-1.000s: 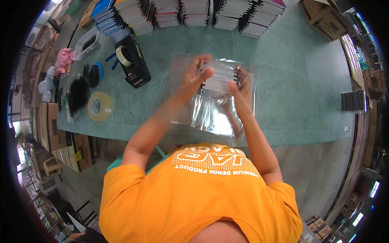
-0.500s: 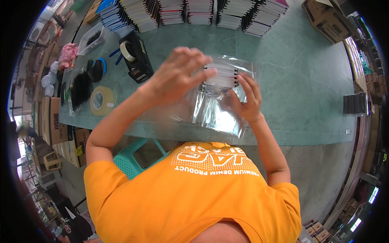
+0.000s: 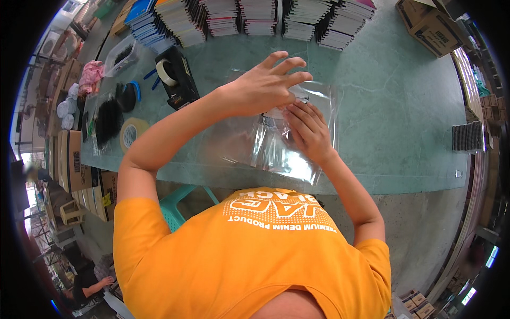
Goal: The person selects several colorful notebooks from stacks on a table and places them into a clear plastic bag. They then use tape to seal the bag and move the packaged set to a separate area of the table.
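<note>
A clear plastic bag (image 3: 289,159) lies on the green table around a small stack of white-edged, black-bound books (image 3: 274,113), mostly covered by my hands. Over the stack is my left hand (image 3: 265,87), three fingers stretched apart and its index finger bent down in a seeming pinch; the thumb is hidden. My right hand (image 3: 311,130) rests on the bag at the stack's right side, fingers pressed together and curled in. Both hands' fingertips meet above the stack. What they pinch there is too small or hidden to make out.
Tall stacks of spiral-bound books (image 3: 223,18) line the table's far edge. To the left are a black tape dispenser (image 3: 183,85), a tape roll (image 3: 130,133), a clear tub (image 3: 119,53) and black bristly items (image 3: 108,119). A carton (image 3: 433,29) stands far right; a dark stack (image 3: 467,137) sits right.
My left hand has moved right across the stack, its fingers spreading apart. My right hand has slid left and closed its fingers together, so both hands' fingertips now meet.
</note>
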### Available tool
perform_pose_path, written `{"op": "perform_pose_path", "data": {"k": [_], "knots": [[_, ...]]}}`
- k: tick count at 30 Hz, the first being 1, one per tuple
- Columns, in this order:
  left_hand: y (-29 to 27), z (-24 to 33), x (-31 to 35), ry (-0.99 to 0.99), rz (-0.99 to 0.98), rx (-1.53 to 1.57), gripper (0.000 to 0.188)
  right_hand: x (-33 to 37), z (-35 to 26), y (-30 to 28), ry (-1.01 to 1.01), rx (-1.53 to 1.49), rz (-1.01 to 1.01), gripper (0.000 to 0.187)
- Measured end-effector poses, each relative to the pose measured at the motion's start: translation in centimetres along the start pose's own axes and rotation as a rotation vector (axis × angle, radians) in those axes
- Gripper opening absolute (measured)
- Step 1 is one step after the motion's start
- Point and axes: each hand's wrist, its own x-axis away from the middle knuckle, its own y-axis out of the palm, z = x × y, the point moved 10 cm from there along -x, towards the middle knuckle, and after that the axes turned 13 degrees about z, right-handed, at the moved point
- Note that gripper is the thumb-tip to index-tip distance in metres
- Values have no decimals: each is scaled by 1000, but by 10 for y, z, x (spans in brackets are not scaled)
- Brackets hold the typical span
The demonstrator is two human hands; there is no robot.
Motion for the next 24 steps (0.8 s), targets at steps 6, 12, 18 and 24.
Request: {"op": "perform_pose_path", "data": {"k": [6, 12, 18, 24], "knots": [[13, -5, -4, -55, -30, 3, 16, -6, -3, 0, 42, -38, -3, 23], [-31, -14, 32, -287, 99, 64, 30, -22, 20, -6, 266, -37, -134, 15], [-5, -2, 73, -490, 443, 162, 34, -23, 22, -1, 381, -239, -185, 16], [3, -40, 74, -716, 611, 468, 53, -18, 29, 5, 338, -139, -130, 21]]}}
